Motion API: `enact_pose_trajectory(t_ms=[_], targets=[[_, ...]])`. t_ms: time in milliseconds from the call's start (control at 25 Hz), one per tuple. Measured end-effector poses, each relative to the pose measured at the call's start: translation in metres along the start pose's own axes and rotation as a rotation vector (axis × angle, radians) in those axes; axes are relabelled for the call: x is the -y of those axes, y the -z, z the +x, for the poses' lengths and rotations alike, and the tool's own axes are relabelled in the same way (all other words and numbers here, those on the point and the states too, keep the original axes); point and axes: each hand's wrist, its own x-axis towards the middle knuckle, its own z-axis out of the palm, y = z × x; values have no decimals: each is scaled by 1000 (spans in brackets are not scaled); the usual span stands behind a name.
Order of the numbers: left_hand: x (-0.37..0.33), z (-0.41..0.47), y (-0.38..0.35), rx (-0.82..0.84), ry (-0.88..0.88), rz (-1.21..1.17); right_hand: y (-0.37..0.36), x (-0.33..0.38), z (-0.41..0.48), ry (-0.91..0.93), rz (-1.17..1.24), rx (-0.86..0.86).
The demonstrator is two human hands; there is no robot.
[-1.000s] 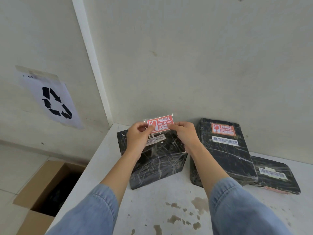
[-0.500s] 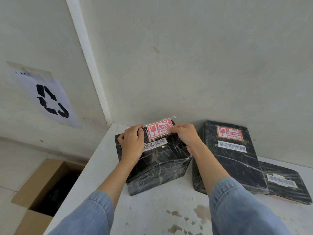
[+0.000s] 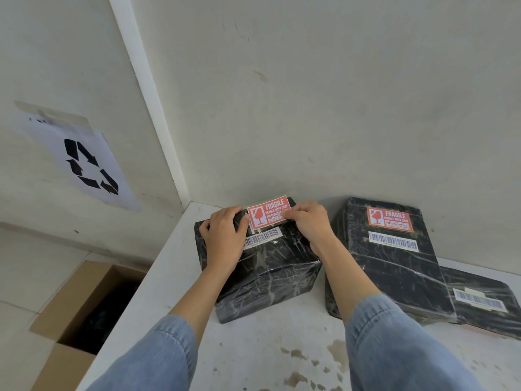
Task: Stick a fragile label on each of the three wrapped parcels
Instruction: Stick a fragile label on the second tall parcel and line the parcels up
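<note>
The thin, limp red fragile label [image 3: 269,212] lies on the far top of the left wrapped parcel [image 3: 262,263] on the desk [image 3: 270,348], left hand [image 3: 224,241] flat, right hand [image 3: 310,224] fingers pinching its right edge; the slick film suggests smoothing outward from the edges.

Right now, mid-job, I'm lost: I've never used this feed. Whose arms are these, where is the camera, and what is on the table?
There is no machine here. The arms belong to a person in blue denim sleeves, and the single camera sits on their head, looking forward and down.

On the white table in a wall corner lie three black wrapped parcels. The left hand rests flat on the nearest parcel. The right hand pinches the edge of a red fragile label, laying it on that parcel's top just above its barcode.

The middle parcel already carries a fragile label. The flat parcel on the right shows only a barcode.

A cardboard box stands on the floor to the left.
</note>
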Motion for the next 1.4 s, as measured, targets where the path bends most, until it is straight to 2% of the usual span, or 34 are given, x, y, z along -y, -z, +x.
enact_pose_trajectory(t_ms=[320, 1040, 1400], targets=[[0, 0, -2, -32, 8, -2, 5, 5, -3, -8, 97, 14], [0, 1, -2, -91, 55, -114, -3, -3, 6, 28, -45, -55], [-4, -1, -1, -71, 36, -86, -5, -2, 3, 78, -149, -119]])
